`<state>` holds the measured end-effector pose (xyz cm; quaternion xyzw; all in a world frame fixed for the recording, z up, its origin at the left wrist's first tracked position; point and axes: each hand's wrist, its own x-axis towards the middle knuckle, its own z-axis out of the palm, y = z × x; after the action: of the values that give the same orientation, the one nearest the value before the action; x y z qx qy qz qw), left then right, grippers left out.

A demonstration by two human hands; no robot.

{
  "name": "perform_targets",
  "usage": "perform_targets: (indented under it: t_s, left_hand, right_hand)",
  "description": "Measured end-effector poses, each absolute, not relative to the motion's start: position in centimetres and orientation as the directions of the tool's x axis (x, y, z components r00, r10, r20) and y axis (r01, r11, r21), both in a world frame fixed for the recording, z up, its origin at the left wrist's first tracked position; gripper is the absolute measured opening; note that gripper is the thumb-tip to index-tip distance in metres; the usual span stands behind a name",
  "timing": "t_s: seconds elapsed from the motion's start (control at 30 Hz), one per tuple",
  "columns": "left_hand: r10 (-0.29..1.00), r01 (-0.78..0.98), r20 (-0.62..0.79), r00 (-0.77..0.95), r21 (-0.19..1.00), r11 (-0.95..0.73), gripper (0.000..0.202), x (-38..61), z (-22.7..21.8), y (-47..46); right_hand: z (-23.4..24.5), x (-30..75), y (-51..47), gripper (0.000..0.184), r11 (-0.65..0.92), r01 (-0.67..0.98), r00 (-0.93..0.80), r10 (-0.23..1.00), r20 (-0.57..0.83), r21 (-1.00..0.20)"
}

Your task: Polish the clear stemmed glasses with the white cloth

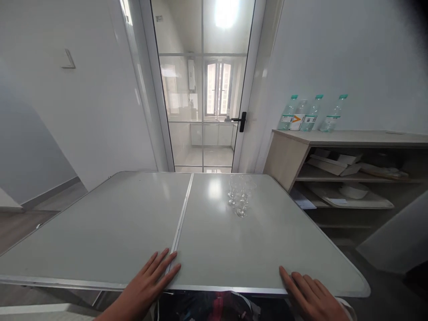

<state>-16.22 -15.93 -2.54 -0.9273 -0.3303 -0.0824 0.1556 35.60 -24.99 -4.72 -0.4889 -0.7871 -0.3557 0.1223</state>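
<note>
My left hand [149,279] lies on the near edge of the folding table [133,223], palm down with its fingers spread. Its fingertips touch the metal seam [182,214] that runs across the tabletop. Further right, my right hand [308,292] rests over the same edge, fingers stretched out and nothing in them. Beyond both hands, toward the far right of the table, several clear stemmed glasses [241,209] stand in a tight cluster. Their see-through bowls overlap, so single outlines are hard to make out.
A wooden shelf unit [287,156] stands right of the table, with several plastic bottles [331,118] on top. Its shelves hold boxes [334,165] and a white bowl [354,191]. Behind the table is a glass door [217,154] with a black handle [243,121].
</note>
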Motion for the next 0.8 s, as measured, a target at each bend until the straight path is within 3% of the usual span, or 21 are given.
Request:
perform_targets:
  t_s: [0.13,0.3,0.53,0.8]
  left_hand:
    - [0.572,0.650,0.311,0.759,-0.399,-0.646,0.090,-15.5,-4.1,-16.0]
    - [0.536,0.637,0.344,0.771,-0.444,-0.631,0.084,-15.3,-4.0,-15.8]
    - [0.634,0.688,0.267,0.725,-0.260,-0.677,0.093,-16.1,-3.7,-16.6]
    - [0.670,0.696,0.207,0.713,-0.086,-0.713,0.100,-16.0,-3.0,-16.8]
  right_hand:
    - [-4.4,34.7,-24.8,0.056,0.273,0.832,-0.526,0.664,0.532,0.483]
    - [-3.8,34.4,-24.9,0.053,0.303,0.784,-0.587,0.647,0.487,0.542]
    - [-3.7,34.5,-26.1,0.063,0.365,0.784,-0.581,0.716,0.387,0.503]
    - [-3.7,34.5,-26.0,0.070,0.402,0.812,-0.565,0.724,0.397,0.422]
